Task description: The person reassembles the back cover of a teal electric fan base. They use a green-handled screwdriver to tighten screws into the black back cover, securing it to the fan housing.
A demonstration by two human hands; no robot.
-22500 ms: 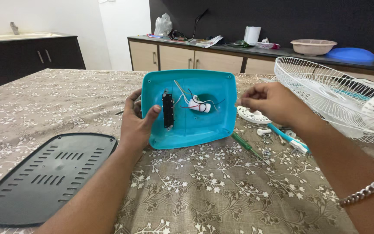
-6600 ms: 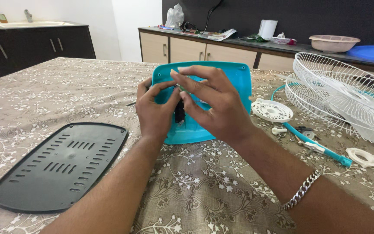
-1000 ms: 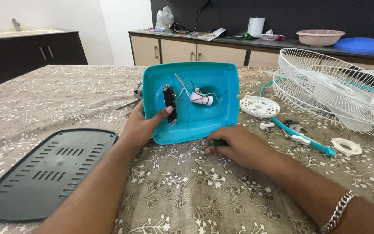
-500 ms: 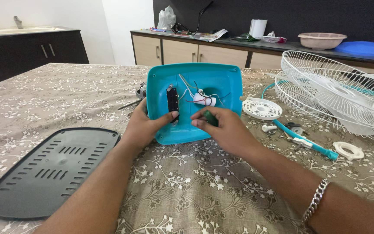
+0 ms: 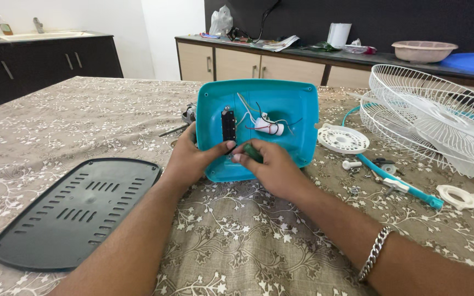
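Head view: a turquoise plastic fan base (image 5: 281, 148) stands tilted on the table (image 5: 248, 241). Left hand (image 5: 193, 159) clasps its left edge, thumb by the black switch block (image 5: 228, 125). Right hand (image 5: 270, 167) pinches a green-handled screwdriver (image 5: 252, 152). Shell looks light, rigid, slippery; thin wires (image 5: 261, 118) fragile, so rims are the likely safest hold.

Bright, even indoor light, daylight-like, strongest from upper left near white wall (image 5: 165, 22). Shadows soft, short under forearms on desk (image 5: 56, 126). Mild sheen on dark slotted panel (image 5: 78, 208). Wide-angle stretch at edges. Near forearms slightly soft; centre sharp; no motion blur.
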